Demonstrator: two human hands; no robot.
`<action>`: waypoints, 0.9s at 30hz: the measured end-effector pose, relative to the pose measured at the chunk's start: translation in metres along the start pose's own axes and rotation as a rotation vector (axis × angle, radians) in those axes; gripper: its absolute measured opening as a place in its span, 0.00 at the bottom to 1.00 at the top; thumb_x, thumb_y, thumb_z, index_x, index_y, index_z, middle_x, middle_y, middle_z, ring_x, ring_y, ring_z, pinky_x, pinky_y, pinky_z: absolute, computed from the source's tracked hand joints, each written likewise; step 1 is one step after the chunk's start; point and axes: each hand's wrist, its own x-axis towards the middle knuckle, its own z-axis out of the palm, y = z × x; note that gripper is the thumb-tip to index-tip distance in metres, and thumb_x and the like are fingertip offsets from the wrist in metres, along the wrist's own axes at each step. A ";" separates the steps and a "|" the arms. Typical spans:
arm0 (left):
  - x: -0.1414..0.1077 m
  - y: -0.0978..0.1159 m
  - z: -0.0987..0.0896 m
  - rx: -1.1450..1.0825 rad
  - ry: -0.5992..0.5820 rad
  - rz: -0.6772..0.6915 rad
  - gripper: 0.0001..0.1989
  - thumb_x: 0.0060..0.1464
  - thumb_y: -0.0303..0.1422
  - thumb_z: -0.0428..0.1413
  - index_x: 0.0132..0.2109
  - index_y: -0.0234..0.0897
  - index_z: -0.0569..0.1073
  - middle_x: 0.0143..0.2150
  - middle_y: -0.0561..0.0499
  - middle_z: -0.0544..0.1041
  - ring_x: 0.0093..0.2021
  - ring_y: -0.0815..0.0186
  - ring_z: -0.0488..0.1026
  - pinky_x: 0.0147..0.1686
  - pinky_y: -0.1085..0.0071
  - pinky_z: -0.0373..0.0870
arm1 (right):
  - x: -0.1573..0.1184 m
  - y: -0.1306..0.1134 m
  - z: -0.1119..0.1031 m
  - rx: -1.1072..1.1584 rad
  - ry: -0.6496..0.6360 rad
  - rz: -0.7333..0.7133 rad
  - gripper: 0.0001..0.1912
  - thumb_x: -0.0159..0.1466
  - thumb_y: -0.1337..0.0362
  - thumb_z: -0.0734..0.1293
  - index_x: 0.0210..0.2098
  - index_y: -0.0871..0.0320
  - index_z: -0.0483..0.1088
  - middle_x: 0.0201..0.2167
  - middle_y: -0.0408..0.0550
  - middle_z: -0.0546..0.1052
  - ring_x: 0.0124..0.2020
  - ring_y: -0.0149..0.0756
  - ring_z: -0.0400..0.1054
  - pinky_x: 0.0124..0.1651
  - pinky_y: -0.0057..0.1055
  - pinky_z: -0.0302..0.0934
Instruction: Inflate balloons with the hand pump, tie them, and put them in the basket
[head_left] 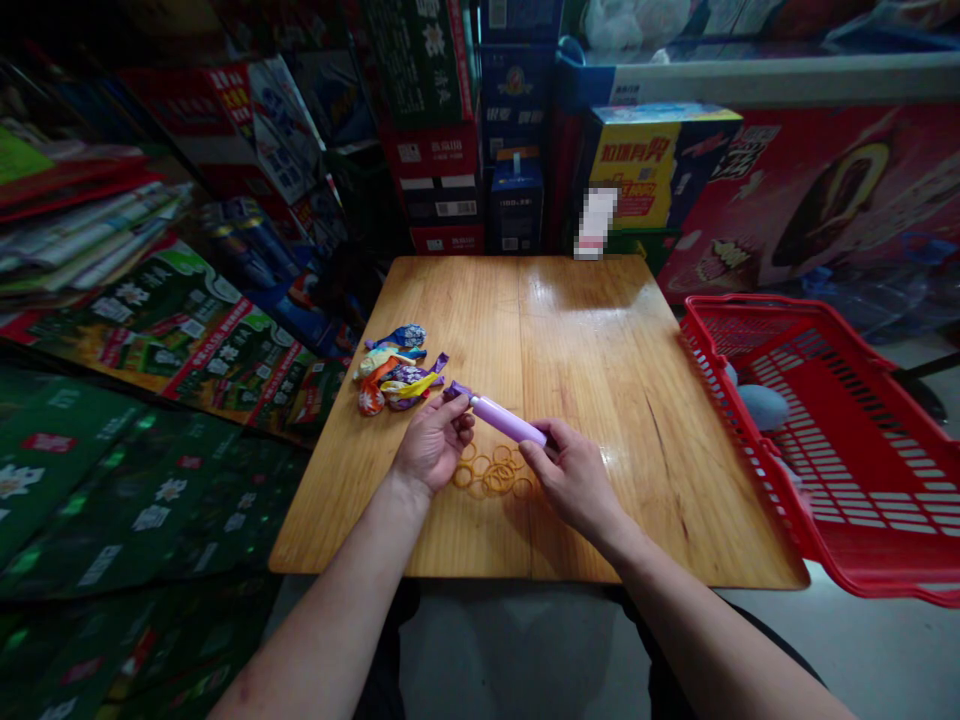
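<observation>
A light purple balloon pump (pixel 510 420) is held slantwise above the wooden table (pixel 585 370). My right hand (pixel 574 472) grips its lower right end. At the other end, my left hand (pixel 437 440) pinches a purple balloon (pixel 459 391) against the pump's white nozzle; how far the balloon's neck covers the nozzle I cannot tell. Several yellow-brown rubber bands (pixel 499 475) lie loose on the wood below the pump, between my hands. Left of my left hand rests a pile of flat, uninflated balloons (pixel 401 370) in blue, orange, yellow and purple.
A red plastic basket (pixel 832 560) stands against the table's right side, with a pale blue balloon (pixel 763 407) inside. Green cartons (pixel 135 500) are stacked on the left. Beyond the far edge stand more boxes (pixel 517 200) and a yellow box (pixel 637 165).
</observation>
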 end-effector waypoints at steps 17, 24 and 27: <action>-0.004 0.005 -0.004 0.064 -0.076 0.007 0.16 0.45 0.26 0.74 0.37 0.33 0.76 0.28 0.56 0.74 0.26 0.75 0.72 0.23 0.80 0.65 | 0.002 -0.006 -0.009 0.095 -0.054 0.014 0.13 0.67 0.55 0.69 0.42 0.57 0.79 0.28 0.45 0.77 0.27 0.34 0.67 0.30 0.31 0.59; -0.005 0.007 -0.004 0.115 -0.087 0.038 0.14 0.46 0.28 0.74 0.36 0.33 0.76 0.27 0.56 0.73 0.25 0.75 0.71 0.24 0.80 0.65 | 0.005 -0.001 -0.007 0.266 -0.153 0.166 0.18 0.68 0.50 0.67 0.34 0.58 0.78 0.26 0.49 0.78 0.24 0.32 0.65 0.25 0.29 0.57; -0.005 0.009 -0.005 0.124 -0.097 0.032 0.14 0.46 0.27 0.73 0.39 0.33 0.78 0.29 0.55 0.75 0.27 0.74 0.72 0.25 0.80 0.67 | 0.006 -0.001 -0.006 0.361 -0.195 0.236 0.20 0.67 0.48 0.67 0.33 0.59 0.77 0.25 0.49 0.78 0.20 0.29 0.61 0.21 0.27 0.54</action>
